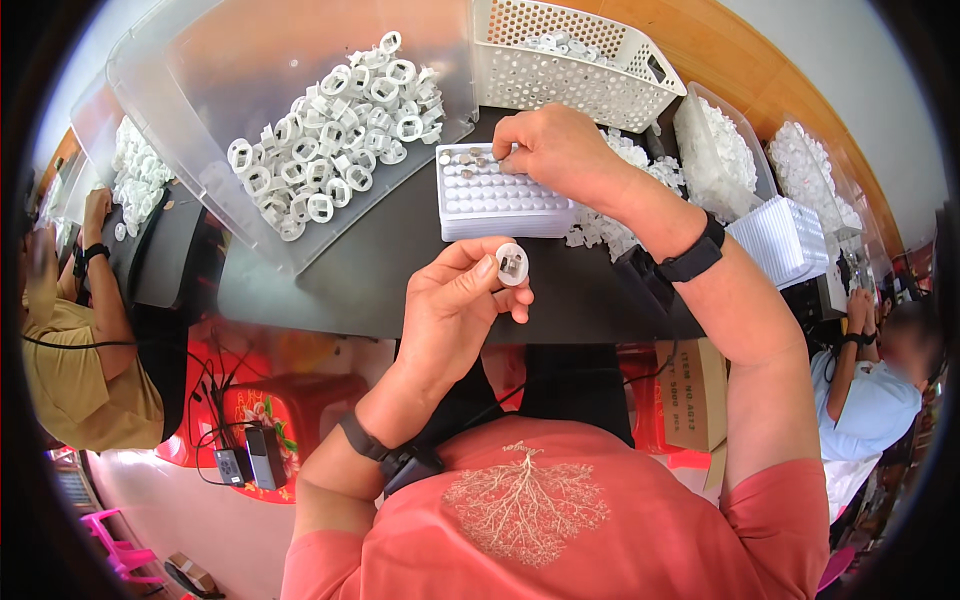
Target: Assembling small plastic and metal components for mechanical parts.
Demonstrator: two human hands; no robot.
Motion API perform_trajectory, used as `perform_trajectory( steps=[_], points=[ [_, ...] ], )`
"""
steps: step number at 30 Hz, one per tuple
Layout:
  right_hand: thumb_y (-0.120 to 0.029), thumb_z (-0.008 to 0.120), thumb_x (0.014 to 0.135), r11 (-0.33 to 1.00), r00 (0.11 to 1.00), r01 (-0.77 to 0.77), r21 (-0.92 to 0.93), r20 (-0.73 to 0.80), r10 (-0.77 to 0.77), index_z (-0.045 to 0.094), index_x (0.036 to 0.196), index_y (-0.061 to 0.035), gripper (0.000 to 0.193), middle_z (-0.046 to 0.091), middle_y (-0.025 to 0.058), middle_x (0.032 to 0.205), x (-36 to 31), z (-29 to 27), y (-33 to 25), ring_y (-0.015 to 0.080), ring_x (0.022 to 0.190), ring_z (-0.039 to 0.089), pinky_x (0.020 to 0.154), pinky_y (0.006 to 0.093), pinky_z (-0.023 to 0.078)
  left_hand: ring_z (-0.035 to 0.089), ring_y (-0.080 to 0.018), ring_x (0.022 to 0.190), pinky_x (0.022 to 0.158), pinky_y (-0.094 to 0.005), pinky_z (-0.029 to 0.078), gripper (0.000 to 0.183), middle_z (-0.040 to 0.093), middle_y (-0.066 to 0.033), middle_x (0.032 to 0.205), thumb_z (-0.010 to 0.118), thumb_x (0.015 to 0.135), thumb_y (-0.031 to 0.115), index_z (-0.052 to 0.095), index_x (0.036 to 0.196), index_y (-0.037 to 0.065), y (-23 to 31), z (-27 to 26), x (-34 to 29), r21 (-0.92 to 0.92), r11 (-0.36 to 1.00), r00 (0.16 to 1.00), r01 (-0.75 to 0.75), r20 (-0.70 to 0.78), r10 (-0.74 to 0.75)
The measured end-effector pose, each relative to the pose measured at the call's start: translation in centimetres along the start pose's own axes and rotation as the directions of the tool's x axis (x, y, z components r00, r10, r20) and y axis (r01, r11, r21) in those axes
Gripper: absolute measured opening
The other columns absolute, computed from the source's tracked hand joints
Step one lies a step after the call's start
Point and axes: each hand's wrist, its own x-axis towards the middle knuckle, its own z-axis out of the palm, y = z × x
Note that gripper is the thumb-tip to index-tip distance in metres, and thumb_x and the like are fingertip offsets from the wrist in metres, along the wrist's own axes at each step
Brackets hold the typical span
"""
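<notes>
My left hand (pixel 448 305) pinches a small round white plastic holder (pixel 513 264) between thumb and fingers, its inner side with metal bits turned up. Just beyond it, on the dark table, stands a stack of white dimpled trays (pixel 505 226). A few silver button cells (pixel 476 153) lie in the far-left pockets of the top tray. My right hand (pixel 562 145) reaches over that tray, its fingers drawn together at the far rows beside the cells. Whatever lies between those fingertips is hidden.
A clear bin (pixel 330 235) of similar white holders stands at left. Behind the trays sits a perforated white basket (pixel 575 85). At right are loose white pieces (pixel 600 228), a tub of white parts (pixel 690 150) and stacked trays (pixel 780 240). Other people work at both sides.
</notes>
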Motion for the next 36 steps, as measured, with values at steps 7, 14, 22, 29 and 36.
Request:
perform_trajectory(
  steps=[7, 14, 22, 29, 36],
  points=[
    [-0.015, 0.065, 0.080, 0.980, 0.988, 0.065, -0.189, -0.125, -0.090, 0.071, 0.087, -0.0075, 0.011, 0.070, 0.0105, 0.080, -0.2, 1.3, 0.8, 0.0314, 0.073, 0.066, 0.066, 0.0409, 0.049, 0.064, -0.0264, 0.083, 0.070, -0.0380, 0.050, 0.036, 0.065, -0.0143, 0.095, 0.065, 0.097, 0.026, 0.059, 0.117, -0.004, -0.3, 0.1, 0.1, 0.035, 0.999, 1.000, -0.006, 0.006, 0.005],
    [-0.010, 0.066, 0.086, 0.861, 0.996, -0.093, 0.501, 0.032, 0.089, 0.068, 0.088, -0.0019, 0.008, 0.066, 0.0036, 0.075, -6.2, -2.5, -3.9, 0.0116, 0.067, 0.059, 0.061, 0.0283, 0.047, 0.064, -0.0269, 0.084, 0.070, -0.0379, 0.050, 0.036, 0.065, -0.0147, 0.097, 0.064, 0.098, 0.024, 0.057, 0.118, -0.005, -0.3, 0.2, 0.0, 0.030, 0.999, 0.999, -0.029, -0.014, 0.029],
    [-0.002, 0.068, 0.087, 0.399, 0.967, -0.201, 0.895, 0.117, 0.224, 0.064, 0.081, -0.0010, 0.008, 0.066, 0.0024, 0.073, -9.7, 1.6, -5.1, 0.0087, 0.061, 0.062, 0.052, 0.0236, 0.045, 0.064, -0.0270, 0.084, 0.072, -0.0382, 0.050, 0.035, 0.066, -0.0149, 0.100, 0.062, 0.100, 0.023, 0.057, 0.120, -0.006, -0.4, 0.4, 0.0, 0.067, 0.997, 0.999, -0.035, -0.029, 0.037],
    [0.007, 0.064, 0.085, 0.728, 0.886, 0.111, 0.676, -0.399, 0.236, 0.060, 0.083, -0.0021, 0.010, 0.064, 0.0048, 0.079, -11.0, 4.6, -5.9, 0.0157, 0.063, 0.065, 0.057, 0.0292, 0.051, 0.066, -0.0267, 0.086, 0.074, -0.0388, 0.052, 0.029, 0.067, -0.0145, 0.102, 0.061, 0.100, 0.017, 0.060, 0.117, -0.006, -0.4, 0.4, 0.0, 0.036, 0.998, 0.999, -0.044, -0.002, 0.044],
    [0.007, 0.062, 0.086, 0.863, 0.846, 0.279, 0.422, -0.533, -0.013, 0.059, 0.094, -0.0044, 0.015, 0.058, 0.0056, 0.082, -10.8, 5.6, -4.9, 0.0164, 0.066, 0.065, 0.056, 0.0308, 0.051, 0.065, -0.0272, 0.086, 0.073, -0.0394, 0.052, 0.029, 0.066, -0.0153, 0.102, 0.060, 0.101, 0.018, 0.059, 0.118, -0.006, -0.5, 0.1, 0.2, 0.030, 0.998, 0.998, -0.059, 0.004, 0.059]
  ],
)
